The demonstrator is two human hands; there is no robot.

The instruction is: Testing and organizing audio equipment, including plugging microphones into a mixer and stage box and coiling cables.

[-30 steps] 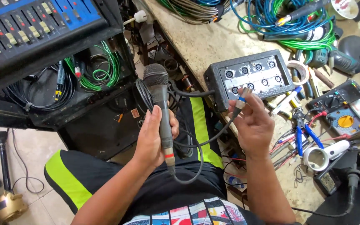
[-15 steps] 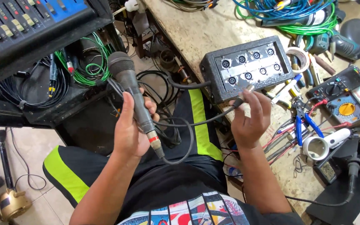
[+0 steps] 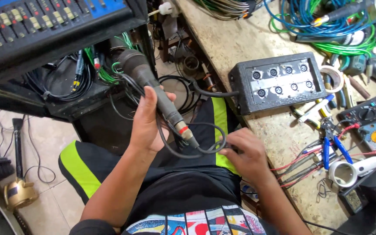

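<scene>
**Microphone held over the lap at a cluttered repair table**

The left hand [image 3: 146, 124] is closed around the handle of a dark grey, ball-headed metal microphone [image 3: 153, 89], held tilted over the person's lap, its head pointing up toward the blue-faced mixing console [image 3: 35, 21]. The right hand [image 3: 246, 154] rests near the table's front edge, fingers curled on the thin black cable [image 3: 196, 150] that loops from the microphone's plug end; whether it pinches the cable cannot be made out. The microphone looks rigid and fairly weighty, its mesh head likely the delicate part, so the handle seems the safest grip; the cable is limp. Further along the worn wooden table [image 3: 240, 39] sits a black metal box with round sockets [image 3: 279, 82], then blue-handled pliers [image 3: 329, 141]. Where the cable ends is hidden behind the hands.
</scene>
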